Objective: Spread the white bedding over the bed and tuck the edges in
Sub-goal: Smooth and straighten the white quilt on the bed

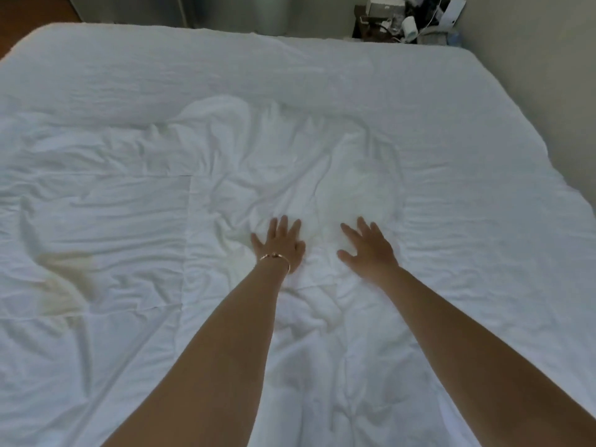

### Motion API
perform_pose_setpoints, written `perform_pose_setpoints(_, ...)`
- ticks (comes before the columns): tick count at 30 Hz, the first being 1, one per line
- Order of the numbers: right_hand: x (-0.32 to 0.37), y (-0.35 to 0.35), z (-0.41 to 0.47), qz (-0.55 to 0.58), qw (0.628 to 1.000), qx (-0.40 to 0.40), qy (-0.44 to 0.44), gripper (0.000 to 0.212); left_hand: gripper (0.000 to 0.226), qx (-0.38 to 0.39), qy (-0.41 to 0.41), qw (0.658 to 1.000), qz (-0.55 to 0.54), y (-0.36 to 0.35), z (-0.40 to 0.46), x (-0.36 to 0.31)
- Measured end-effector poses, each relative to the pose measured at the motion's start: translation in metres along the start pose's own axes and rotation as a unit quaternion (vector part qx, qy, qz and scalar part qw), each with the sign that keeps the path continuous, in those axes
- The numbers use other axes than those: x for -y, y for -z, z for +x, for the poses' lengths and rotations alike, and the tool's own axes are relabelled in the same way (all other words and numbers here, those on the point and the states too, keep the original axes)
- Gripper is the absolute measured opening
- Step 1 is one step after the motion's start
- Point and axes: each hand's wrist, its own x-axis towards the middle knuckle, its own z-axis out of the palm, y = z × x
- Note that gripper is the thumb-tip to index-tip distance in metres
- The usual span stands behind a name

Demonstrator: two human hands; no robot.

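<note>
The white bedding (135, 201) lies spread across the whole bed, wrinkled and bunched around the middle. My left hand (279, 241), with a thin bracelet at the wrist, presses flat on the creased cloth near the centre, fingers straight and spread. A short way to its right, my right hand (367, 246) also lies flat on the bedding with fingers spread. Neither hand grips any cloth. A yellowish patch (64, 279) shows on the bedding at the left. The bedding's right edge (545, 150) hangs over the bed's side by the wall.
A dark nightstand (364, 24) cluttered with boxes, cables and a white roll (409, 25) stands past the bed's far right corner. A pale wall (532, 59) runs close along the right side. Brown floor (29, 11) shows at the far left.
</note>
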Motion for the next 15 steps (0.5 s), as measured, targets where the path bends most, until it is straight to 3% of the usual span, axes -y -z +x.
perform_pose_setpoints(2, 0.013, -0.026, -0.011, -0.066, 0.998, 0.006, -0.007, 0.066, 0.057, -0.023, 0.002, 1.000, 0.012, -0.025, -0.018, 0.007)
perform_pose_setpoints(7, 0.047, -0.079, -0.059, -0.073, 0.997, 0.019, -0.028, 0.061, 0.056, -0.060, -0.030, 0.997, 0.044, -0.071, -0.069, 0.024)
perform_pose_setpoints(15, 0.080, -0.112, -0.124, -0.085, 0.994, 0.060, -0.031, 0.062, 0.060, -0.035, -0.054, 0.997, 0.046, -0.116, -0.169, 0.071)
